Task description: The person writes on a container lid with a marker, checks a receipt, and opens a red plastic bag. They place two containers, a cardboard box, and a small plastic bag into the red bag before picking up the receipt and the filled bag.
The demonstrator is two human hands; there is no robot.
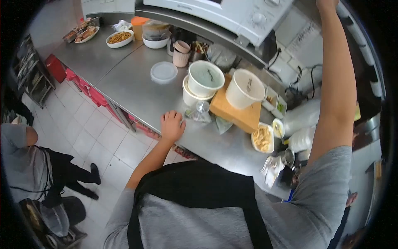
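No legible text, labels or numbers anywhere in view.

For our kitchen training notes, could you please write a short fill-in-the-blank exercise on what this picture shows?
1. The left hand rests flat on the ____ counter.
2. The right arm reaches ____, past the microwave.
3. One white bucket stands on a wooden ____.
4. A round lid lies ____ on the counter, apart from the buckets.

Missing words: steel; upward; board; flat
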